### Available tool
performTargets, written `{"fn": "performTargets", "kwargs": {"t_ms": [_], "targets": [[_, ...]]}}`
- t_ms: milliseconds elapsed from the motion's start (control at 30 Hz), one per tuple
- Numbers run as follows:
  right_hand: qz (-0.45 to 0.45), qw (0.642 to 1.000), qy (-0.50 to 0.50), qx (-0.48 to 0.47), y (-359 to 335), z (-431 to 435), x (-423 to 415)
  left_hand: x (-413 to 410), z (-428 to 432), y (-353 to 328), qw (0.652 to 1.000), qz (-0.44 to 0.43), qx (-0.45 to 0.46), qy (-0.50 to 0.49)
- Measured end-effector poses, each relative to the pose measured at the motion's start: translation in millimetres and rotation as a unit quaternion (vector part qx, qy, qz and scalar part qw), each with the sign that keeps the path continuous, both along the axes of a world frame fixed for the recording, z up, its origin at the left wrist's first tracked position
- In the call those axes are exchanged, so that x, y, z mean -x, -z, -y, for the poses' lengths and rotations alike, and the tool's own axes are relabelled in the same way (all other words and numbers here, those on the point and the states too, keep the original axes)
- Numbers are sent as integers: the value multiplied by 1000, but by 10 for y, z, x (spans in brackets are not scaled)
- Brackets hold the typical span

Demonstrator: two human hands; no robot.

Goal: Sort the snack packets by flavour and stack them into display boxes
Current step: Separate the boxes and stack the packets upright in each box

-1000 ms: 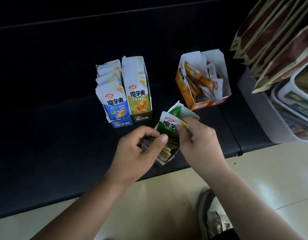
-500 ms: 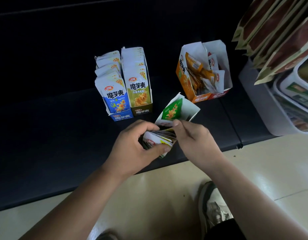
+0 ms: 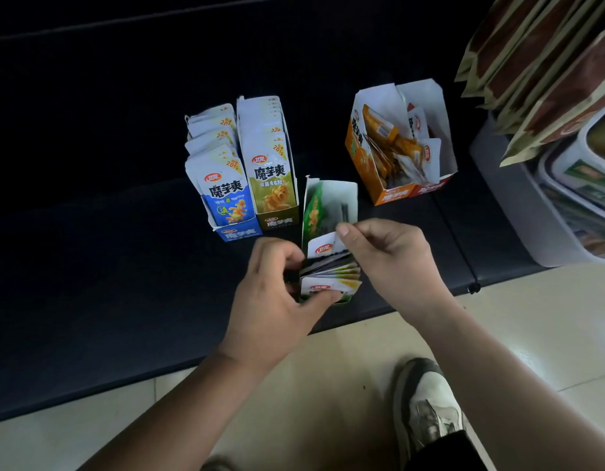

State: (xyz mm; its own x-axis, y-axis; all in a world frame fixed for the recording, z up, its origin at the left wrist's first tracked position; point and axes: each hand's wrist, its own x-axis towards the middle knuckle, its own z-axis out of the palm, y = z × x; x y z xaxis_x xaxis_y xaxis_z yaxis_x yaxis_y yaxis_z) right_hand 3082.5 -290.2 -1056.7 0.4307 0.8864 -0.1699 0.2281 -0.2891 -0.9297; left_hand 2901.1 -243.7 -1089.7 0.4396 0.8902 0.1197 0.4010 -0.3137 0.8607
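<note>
A green display box [image 3: 331,202] stands on the dark bench near its front edge, its back half showing the white inside. Several green snack packets [image 3: 328,275] lean in its front half. My left hand [image 3: 277,294] grips the front of the box and the packets, thumb across the foremost one. My right hand [image 3: 392,253] pinches the top edge of the rearmost packet [image 3: 323,246]. Behind stand a blue box [image 3: 222,185] and an olive box [image 3: 272,178], both packed with upright packets. An orange box [image 3: 396,144] holds loose orange and white packets.
The dark bench [image 3: 90,232] runs across the view, with tiled floor in front. At the right a grey bin [image 3: 518,198] holds tubs, and brown pouches [image 3: 539,62] hang above it. My shoe [image 3: 426,413] rests on the floor below my right arm.
The green box has turned straight and my hands have shifted with it. The packets now lean forward in the box, and my right hand has moved from the stack to the rear packet's top.
</note>
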Motion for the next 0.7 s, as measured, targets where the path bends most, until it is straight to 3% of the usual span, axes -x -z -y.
{"fn": "performTargets", "kwargs": {"t_ms": [167,267,333,400,533,700], "targets": [[20,999,4,27,-23,72,25,25,-21,-22,998,-28,-15,53],[39,998,13,54,25,166,24,73,-118,-100,997,-1,-1,76],[30,998,18,43,52,208,27,57,-248,-170,997,32,61,30],[4,999,18,27,54,216,43,-47,-448,-222,996,0,83,-17],[-72,997,30,10,48,208,52,-364,-744,-215,991,-134,-12,-9],[-89,994,59,23,64,233,18,-517,-837,-190,988,-146,-46,10]]}}
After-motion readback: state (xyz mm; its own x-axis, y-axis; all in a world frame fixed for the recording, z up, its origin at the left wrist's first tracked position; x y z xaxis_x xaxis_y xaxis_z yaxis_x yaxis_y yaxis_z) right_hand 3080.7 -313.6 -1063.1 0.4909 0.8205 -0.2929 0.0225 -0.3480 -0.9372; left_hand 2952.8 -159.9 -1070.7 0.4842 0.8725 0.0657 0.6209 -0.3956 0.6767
